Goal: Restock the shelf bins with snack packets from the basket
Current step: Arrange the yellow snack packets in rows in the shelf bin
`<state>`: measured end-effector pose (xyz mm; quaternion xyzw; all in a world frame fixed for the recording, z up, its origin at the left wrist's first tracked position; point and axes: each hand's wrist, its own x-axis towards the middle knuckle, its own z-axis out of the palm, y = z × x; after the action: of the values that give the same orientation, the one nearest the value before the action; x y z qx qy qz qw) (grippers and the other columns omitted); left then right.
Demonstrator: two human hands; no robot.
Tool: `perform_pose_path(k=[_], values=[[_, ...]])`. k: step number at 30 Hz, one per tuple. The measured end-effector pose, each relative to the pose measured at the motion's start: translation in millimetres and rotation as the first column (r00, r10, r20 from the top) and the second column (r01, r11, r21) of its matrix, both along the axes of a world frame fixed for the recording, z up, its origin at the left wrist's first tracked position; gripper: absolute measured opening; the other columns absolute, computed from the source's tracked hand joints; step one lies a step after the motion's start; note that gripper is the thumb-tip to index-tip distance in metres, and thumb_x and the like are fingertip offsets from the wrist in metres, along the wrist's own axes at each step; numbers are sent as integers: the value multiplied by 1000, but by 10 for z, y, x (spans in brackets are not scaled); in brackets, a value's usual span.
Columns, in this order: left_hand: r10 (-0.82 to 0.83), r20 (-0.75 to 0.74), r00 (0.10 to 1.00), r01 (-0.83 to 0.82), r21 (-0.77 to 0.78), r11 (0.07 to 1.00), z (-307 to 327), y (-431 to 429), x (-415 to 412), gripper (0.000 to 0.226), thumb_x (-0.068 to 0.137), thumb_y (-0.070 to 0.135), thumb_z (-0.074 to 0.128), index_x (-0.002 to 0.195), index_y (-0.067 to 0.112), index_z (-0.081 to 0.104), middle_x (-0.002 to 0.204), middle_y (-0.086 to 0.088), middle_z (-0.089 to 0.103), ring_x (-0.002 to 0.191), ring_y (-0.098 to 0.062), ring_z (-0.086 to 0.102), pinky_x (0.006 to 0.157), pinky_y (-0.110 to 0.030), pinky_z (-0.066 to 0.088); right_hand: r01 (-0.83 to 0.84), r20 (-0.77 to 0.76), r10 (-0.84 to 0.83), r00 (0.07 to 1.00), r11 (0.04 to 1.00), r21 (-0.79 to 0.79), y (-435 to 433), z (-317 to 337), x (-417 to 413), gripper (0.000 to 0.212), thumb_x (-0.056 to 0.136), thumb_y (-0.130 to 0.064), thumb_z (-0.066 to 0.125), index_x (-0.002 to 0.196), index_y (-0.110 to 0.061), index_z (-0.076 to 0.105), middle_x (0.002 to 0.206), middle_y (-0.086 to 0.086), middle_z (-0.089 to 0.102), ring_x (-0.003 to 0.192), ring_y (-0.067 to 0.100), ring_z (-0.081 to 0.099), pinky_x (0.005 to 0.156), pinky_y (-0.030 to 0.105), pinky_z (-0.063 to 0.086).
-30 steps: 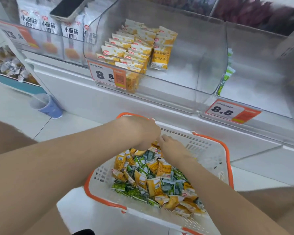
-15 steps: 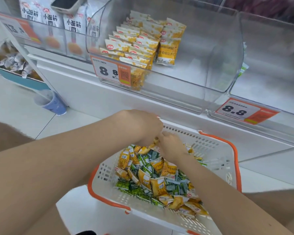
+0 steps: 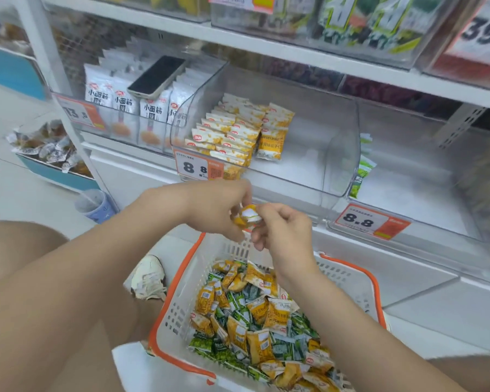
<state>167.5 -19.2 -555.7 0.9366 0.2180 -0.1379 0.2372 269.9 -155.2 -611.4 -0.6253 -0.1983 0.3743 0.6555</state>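
Note:
A white basket (image 3: 178,301) with an orange rim sits on the floor, filled with several yellow and green snack packets (image 3: 255,321). Above its far edge my left hand (image 3: 210,207) and my right hand (image 3: 280,227) meet, both pinching small yellow packets (image 3: 248,217) between them. Ahead, the clear shelf bin (image 3: 309,154) holds rows of yellow packets (image 3: 235,134) on its left side. The clear bin to its right (image 3: 408,176) has a few green packets (image 3: 362,171) at its left wall.
A bin of white packets (image 3: 125,106) with a phone (image 3: 157,76) lying on top stands left of the yellow bin. Price tags (image 3: 198,166) (image 3: 371,222) hang on the bin fronts. A blue cup (image 3: 95,205) and my shoe (image 3: 149,275) are on the floor at left.
Both hands rose out of the basket with yellow packets held between them. The view tilted up, showing more of the shelves.

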Motion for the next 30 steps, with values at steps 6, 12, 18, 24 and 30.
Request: perform_pose_path(k=[6, 12, 18, 24, 30], values=[[299, 469, 831, -80, -432, 898, 247, 83, -111, 21, 93, 32, 76, 108, 24, 65, 104, -8, 73, 101, -40, 67, 96, -61, 53, 25, -250, 10, 968, 990, 137, 29, 569, 114, 21, 106, -19, 57, 92, -3, 59, 63, 7, 55, 47, 16, 52, 41, 23, 40], [349, 436, 829, -94, -507, 857, 346, 28, -57, 16, 100, 24, 68, 112, 13, 70, 94, -15, 75, 92, -29, 75, 76, -41, 64, -66, 537, 83, 840, 997, -51, -33, 727, 291, 18, 97, -52, 60, 102, -36, 66, 77, -3, 69, 61, 26, 71, 58, 47, 58], [488, 411, 770, -159, -616, 771, 333, 69, -31, 47, 80, 10, 88, 119, 19, 63, 104, -4, 79, 97, -23, 76, 95, -50, 59, -95, 147, 79, 986, 990, 104, 35, 573, 334, 24, 97, -17, 72, 120, -15, 68, 106, 14, 76, 94, 31, 74, 83, 46, 63], [685, 443, 579, -195, -741, 643, 284, -25, 58, 41, 83, -9, 80, 113, 14, 63, 97, -11, 78, 97, -40, 75, 96, -65, 55, -122, -234, 190, 953, 953, 277, 58, 536, 342, 38, 97, -5, 67, 134, -1, 61, 124, 27, 69, 119, 43, 66, 99, 48, 57], [655, 454, 604, -193, -714, 673, 293, -43, 84, 43, 83, -5, 81, 116, 18, 65, 98, -7, 80, 95, -26, 77, 96, -52, 59, -80, -285, 152, 946, 966, 247, 83, 498, 336, 28, 99, -2, 63, 125, 6, 64, 121, 24, 72, 111, 34, 71, 103, 51, 55]])
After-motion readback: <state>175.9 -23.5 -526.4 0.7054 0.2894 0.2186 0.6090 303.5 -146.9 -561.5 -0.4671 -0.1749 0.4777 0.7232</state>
